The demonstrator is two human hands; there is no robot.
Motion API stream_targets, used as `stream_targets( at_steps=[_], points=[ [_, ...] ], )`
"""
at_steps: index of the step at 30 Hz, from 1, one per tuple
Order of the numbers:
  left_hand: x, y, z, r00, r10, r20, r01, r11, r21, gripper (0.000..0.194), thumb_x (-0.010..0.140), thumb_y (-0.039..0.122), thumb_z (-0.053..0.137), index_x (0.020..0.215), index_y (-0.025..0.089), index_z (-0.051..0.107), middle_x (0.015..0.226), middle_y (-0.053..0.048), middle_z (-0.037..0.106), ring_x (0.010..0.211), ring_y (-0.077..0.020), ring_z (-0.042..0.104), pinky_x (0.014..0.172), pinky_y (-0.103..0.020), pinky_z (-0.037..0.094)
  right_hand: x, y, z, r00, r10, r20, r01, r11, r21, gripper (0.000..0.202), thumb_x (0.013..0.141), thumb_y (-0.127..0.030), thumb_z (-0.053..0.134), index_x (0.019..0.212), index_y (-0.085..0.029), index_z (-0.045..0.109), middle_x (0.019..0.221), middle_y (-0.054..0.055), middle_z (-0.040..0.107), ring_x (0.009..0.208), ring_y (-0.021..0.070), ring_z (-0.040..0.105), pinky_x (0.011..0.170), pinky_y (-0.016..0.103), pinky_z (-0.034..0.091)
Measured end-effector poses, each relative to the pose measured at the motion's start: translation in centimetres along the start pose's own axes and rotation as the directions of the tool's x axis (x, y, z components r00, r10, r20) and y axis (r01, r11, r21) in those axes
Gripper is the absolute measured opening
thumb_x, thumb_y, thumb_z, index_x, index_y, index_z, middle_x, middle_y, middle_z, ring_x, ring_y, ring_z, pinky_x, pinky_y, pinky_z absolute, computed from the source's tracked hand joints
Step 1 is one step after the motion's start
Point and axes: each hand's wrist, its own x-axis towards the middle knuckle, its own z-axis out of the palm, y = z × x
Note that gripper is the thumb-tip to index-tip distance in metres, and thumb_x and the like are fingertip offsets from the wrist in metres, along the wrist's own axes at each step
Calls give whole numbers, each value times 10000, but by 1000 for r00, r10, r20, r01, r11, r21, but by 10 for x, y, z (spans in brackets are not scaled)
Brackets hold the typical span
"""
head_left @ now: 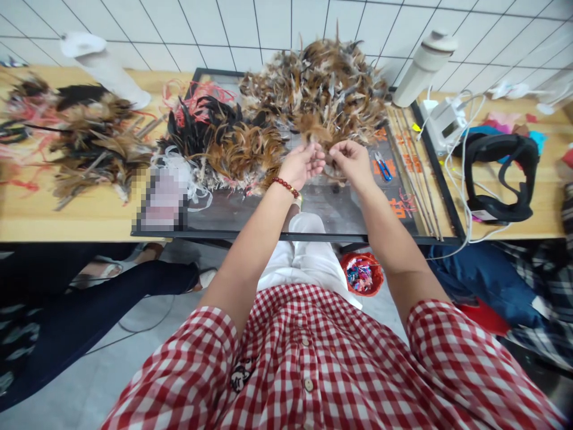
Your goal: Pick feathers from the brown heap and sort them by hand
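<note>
My left hand (307,164), with a red bead bracelet (286,186) at the wrist, is turned partly palm-up. Its thumb and fingertips close on a small tuft of brown feathers (312,127). Close beside it, my right hand (352,161) is in a pinch; what lies between its fingertips is too small to make out. Behind both hands rises a large heap of brown and grey feathers (322,83). To the left lie a bunch of orange-brown feathers (244,146) and a bunch of black feathers (197,122). Blue thread snips (383,166) rest right of my right hand.
A dark tray-like board (277,209) lies under the work, with thin sticks (416,173) along its right side. Farther right are a white power strip (445,125) and a black headset (499,179). White bottles (425,67) stand behind. A red basket (363,273) sits below the table.
</note>
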Motion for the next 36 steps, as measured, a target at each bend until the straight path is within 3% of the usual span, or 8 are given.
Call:
stream_targets(
  at_steps=[3, 6, 11, 15, 21, 27, 32, 36],
  points=[
    [3, 3, -2, 993, 38, -112, -48, 995, -85, 196, 975, 369, 677, 1088, 208, 678, 668, 43, 691, 607, -49, 675, 689, -142, 547, -4, 0, 3, 995, -97, 17, 99, 982, -158, 330, 770, -502, 815, 740, -214, 656, 681, -20, 597, 649, 121, 495, 642, 268, 418],
    [3, 4, -2, 991, 25, -131, -39, 993, -111, 208, 962, 358, 694, 1093, 196, 686, 752, 15, 747, 688, -63, 716, 757, -161, 559, -9, 0, 5, 989, -140, 36, 145, 965, -218, 341, 772, -531, 815, 851, -227, 683, 792, 1, 632, 778, 161, 560, 716, 288, 470],
    [-1, 2, -2, 996, 13, -94, -21, 996, -84, 114, 985, 282, 650, 1013, 181, 694, 924, -25, 803, 864, -86, 750, 869, -195, 555, -8, 8, 3, 964, -260, 61, 264, 900, -347, 525, 782, -573, 812, 1162, -247, 653, 1078, 62, 648, 1002, 222, 612, 866, 362, 544],
    [-1, -2, -1, 999, -40, -1, 40, 998, -41, 93, 924, 250, 723, 963, 169, 703, 882, -25, 788, 838, -99, 736, 901, -244, 562, -6, 12, -1, 941, -314, 126, 333, 792, -512, 579, 852, -516, 749, 1312, -203, 587, 1198, 121, 629, 1093, 273, 605, 978, 462, 541],
    [1, -7, -2, 996, -80, 49, 81, 997, -9, 163, 871, 286, 787, 938, 168, 696, 813, -9, 754, 776, -104, 725, 889, -270, 576, -9, 12, -1, 925, -347, 158, 366, 689, -625, 527, 956, -534, 611, 1375, -223, 540, 1221, 130, 637, 1098, 282, 621, 994, 480, 534],
    [3, -1, -5, 998, 47, -49, -51, 996, -74, 138, 965, 325, 677, 1028, 205, 701, 976, -25, 794, 909, -106, 743, 909, -242, 563, -11, 4, -3, 920, -363, 147, 362, 643, -675, 586, 960, -638, 574, 1376, -226, 549, 1183, 135, 654, 1069, 288, 641, 959, 464, 546],
    [2, -7, -1, 1000, -22, -9, 21, 999, -44, 139, 900, 283, 751, 998, 188, 724, 917, -27, 783, 848, -108, 728, 884, -249, 570, -14, 2, -2, 920, -343, 189, 372, 614, -696, 613, 971, -664, 530, 1402, -228, 538, 1244, 149, 647, 1197, 339, 605, 1042, 517, 493],
    [2, -10, 2, 999, -45, 1, 45, 998, -43, 130, 892, 280, 768, 957, 177, 722, 875, -21, 769, 862, -106, 730, 898, -240, 565, -14, 0, -2, 923, -349, 163, 355, 607, -711, 593, 983, -636, 527, 1401, -216, 554, 1221, 143, 662, 1184, 330, 613, 1041, 521, 489]
  ],
)
